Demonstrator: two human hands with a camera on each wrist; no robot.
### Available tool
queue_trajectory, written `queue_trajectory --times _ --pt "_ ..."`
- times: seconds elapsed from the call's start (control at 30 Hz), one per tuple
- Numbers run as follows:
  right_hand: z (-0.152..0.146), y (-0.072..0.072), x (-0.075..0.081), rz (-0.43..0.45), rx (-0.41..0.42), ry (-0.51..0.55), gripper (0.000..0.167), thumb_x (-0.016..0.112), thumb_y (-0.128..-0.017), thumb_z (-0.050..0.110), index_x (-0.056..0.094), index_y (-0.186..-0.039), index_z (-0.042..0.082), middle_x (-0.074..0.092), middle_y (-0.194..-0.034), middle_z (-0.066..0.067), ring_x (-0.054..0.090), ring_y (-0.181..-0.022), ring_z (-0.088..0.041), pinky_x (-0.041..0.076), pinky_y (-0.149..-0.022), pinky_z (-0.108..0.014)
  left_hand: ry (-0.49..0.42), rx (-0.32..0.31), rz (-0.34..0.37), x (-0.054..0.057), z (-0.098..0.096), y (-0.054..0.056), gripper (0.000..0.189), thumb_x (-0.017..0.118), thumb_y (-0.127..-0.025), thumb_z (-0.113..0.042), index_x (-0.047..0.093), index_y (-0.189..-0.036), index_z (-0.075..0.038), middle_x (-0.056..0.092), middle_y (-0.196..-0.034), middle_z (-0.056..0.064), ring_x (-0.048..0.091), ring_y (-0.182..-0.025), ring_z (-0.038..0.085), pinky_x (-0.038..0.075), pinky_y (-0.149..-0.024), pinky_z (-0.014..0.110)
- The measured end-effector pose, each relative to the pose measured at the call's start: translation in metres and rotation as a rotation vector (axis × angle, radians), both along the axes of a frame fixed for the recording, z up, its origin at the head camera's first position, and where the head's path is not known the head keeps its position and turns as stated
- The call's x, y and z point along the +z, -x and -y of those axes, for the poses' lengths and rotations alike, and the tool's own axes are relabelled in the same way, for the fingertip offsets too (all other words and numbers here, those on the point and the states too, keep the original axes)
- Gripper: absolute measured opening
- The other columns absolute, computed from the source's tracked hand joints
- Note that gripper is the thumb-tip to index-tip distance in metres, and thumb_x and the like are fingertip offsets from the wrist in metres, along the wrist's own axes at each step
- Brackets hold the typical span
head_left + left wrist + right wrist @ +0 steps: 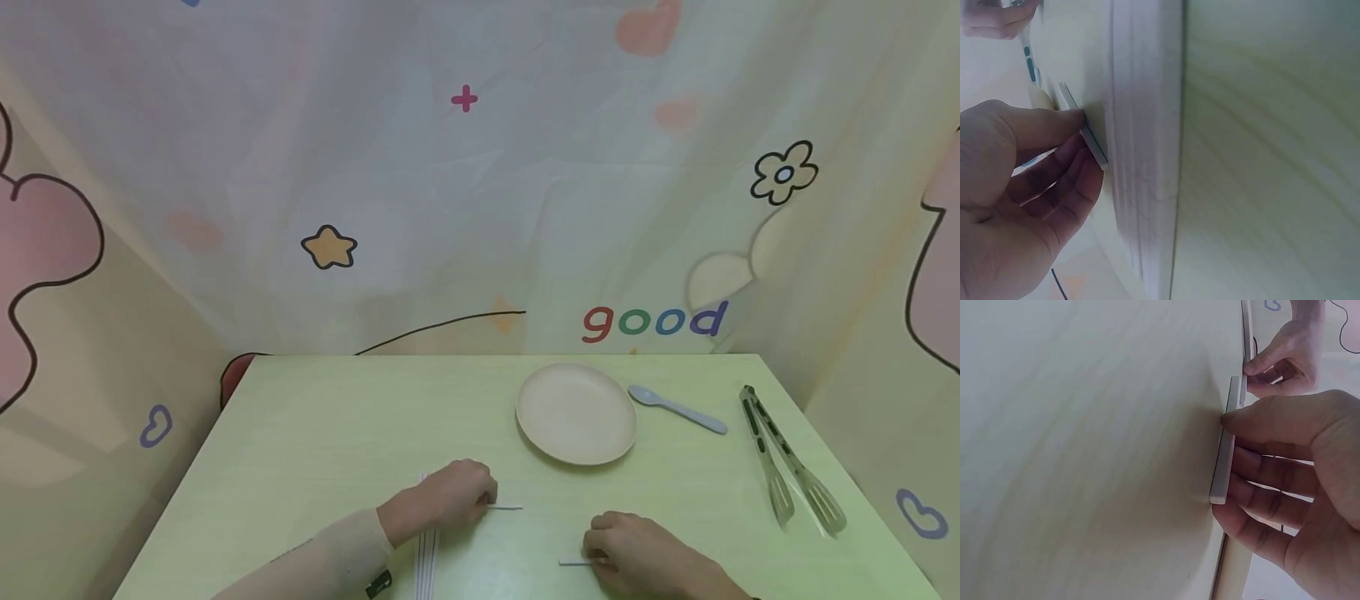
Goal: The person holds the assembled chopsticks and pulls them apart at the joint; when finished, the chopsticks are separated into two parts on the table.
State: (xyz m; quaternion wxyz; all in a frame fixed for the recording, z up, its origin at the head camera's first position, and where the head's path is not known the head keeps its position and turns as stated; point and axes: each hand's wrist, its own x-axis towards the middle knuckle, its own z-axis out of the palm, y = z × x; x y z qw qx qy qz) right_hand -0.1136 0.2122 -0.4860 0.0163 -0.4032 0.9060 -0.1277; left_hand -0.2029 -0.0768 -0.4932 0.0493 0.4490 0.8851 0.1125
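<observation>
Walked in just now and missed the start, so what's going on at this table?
Someone is working with both bare hands. The left hand pinches a thin pale strip between thumb and fingers, and the right hand pinches a second strip, apart from the first. More strips lie side by side, passing beneath the left hand's wrist. Farther back are a plate and a spoon beside it, with tongs off to the right; neither hand touches these.

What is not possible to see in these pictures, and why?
Head view: near end of the white strips, cut off by the bottom edge.
Head view: middle of these strips, covered by the left hand.
Head view: one end of a stick, behind the right hand.
Left wrist view: number of strips, blurred.
</observation>
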Motion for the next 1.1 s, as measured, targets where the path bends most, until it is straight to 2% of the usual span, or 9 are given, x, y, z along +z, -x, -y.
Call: queue_trajectory --times 0.23,0.33,0.47,0.63,0.87,1.1 --pt "-0.002 0.000 -0.001 -0.027 0.034 0.032 0.012 0.072 -0.081 0.011 0.065 -0.080 0.020 0.048 -0.074 0.017 0.040 -0.069 0.007 0.040 -0.060 -0.013 0.017 0.005 -0.025 0.000 0.000 -0.002 0.009 0.073 -0.082 -0.009 0.076 -0.090 -0.012 0.067 -0.080 -0.006 0.055 -0.070 0.000 0.047 -0.065 0.013" --pt "-0.002 0.000 -0.001 -0.001 0.032 0.044 0.009 0.071 -0.082 0.013 0.066 -0.082 0.020 0.048 -0.075 0.018 0.041 -0.071 0.007 0.041 -0.061 -0.014 0.026 0.013 -0.042 0.001 0.002 -0.004 0.009 0.073 -0.083 -0.010 0.076 -0.091 -0.012 0.064 -0.079 -0.007 0.052 -0.069 0.000 0.046 -0.066 0.013" --pt "-0.002 0.001 0.001 0.036 0.025 0.048 0.007 0.070 -0.083 0.014 0.066 -0.084 0.020 0.049 -0.077 0.018 0.041 -0.071 0.006 0.042 -0.062 -0.015 0.029 0.018 -0.066 0.003 0.004 -0.005 0.011 0.074 -0.083 -0.012 0.075 -0.094 -0.011 0.063 -0.082 -0.006 0.054 -0.074 0.002 0.047 -0.071 0.013" --pt "-0.002 0.004 0.002 0.052 0.016 0.047 0.007 0.070 -0.082 0.014 0.068 -0.088 0.018 0.053 -0.080 0.017 0.042 -0.072 0.006 0.044 -0.062 -0.016 0.016 0.033 -0.051 0.004 0.006 -0.005 0.013 0.073 -0.084 -0.011 0.075 -0.097 -0.010 0.065 -0.086 -0.004 0.058 -0.079 0.004 0.049 -0.074 0.014" --pt "-0.001 0.007 0.002 -0.048 0.047 0.060 0.010 0.071 -0.081 0.010 0.068 -0.085 0.018 0.052 -0.076 0.016 0.041 -0.069 0.006 0.042 -0.060 -0.014 0.008 0.035 -0.045 0.005 0.009 -0.002 0.013 0.070 -0.084 -0.011 0.075 -0.097 -0.010 0.067 -0.089 -0.003 0.061 -0.083 0.007 0.050 -0.076 0.017" --pt "0.002 0.012 0.006 -0.076 0.053 0.039 0.010 0.073 -0.080 0.014 0.069 -0.089 0.017 0.057 -0.081 0.014 0.047 -0.075 0.005 0.046 -0.064 -0.016 -0.036 0.062 -0.010 0.011 0.016 -0.001 0.016 0.072 -0.084 -0.011 0.074 -0.099 -0.007 0.067 -0.090 0.000 0.061 -0.081 0.008 0.051 -0.074 0.016"
